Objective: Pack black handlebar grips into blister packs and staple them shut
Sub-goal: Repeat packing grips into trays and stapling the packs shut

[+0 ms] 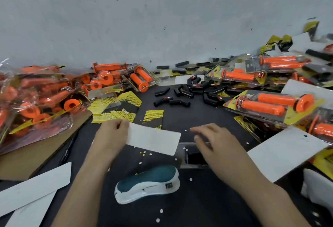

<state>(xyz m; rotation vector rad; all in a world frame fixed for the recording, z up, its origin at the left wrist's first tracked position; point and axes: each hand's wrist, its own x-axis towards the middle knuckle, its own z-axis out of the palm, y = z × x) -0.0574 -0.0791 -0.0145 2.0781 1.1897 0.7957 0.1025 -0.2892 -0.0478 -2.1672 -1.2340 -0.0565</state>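
Observation:
My left hand [110, 135] pinches the left end of a white backing card [155, 139], held blank side up just above the black table. My right hand [214, 141] hovers to the card's right with fingers relaxed and spread, holding nothing. A teal and white stapler [146, 184] lies on the table below the card, between my forearms. Several small black grips [187, 94] are scattered at the middle back of the table. A stack of yellow and black printed cards [115, 108] lies beyond my left hand, with a single one [153, 118] beside it.
Packed orange grips in blister packs are piled at the left [41, 99] and right [270, 102]. White cards lie at the lower left [34, 189] and right [286, 153]. A rectangular hole in a metal plate [194, 157] sits under my right hand. Small paper punch dots litter the table.

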